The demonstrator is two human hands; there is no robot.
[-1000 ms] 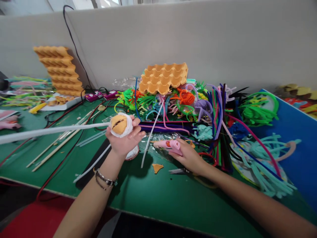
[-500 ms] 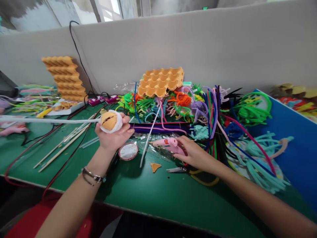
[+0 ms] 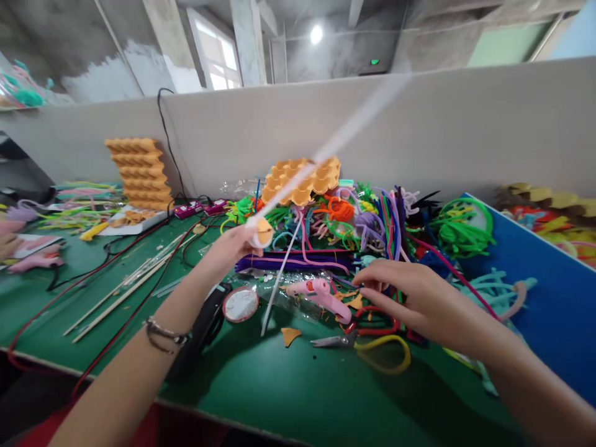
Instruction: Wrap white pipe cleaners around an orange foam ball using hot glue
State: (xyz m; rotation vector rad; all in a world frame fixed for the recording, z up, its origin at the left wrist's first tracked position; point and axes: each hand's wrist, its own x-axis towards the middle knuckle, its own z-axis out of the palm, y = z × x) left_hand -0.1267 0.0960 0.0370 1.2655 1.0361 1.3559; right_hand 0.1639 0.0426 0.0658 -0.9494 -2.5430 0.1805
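Head view: nearest, scissors (image 3: 358,340) lie on the green table (image 3: 279,385). Above them the right hand (image 3: 410,298) hovers, fingers loosely spread, holding nothing, just beside the pink glue gun (image 3: 321,293). Farther off, the left hand (image 3: 235,245) grips an orange ball (image 3: 261,233), mostly hidden; its white pipe cleaner (image 3: 344,133) is motion-blurred.

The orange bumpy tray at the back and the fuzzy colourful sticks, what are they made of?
The orange tray looks like moulded paper pulp, as in an egg carton: matte, with rows of pressed cups. The colourful sticks look like pipe cleaners, probably wire with soft fibre fuzz: they hold bends and curls. The left hand holds a small ball with a white one wound round it, blurred here.
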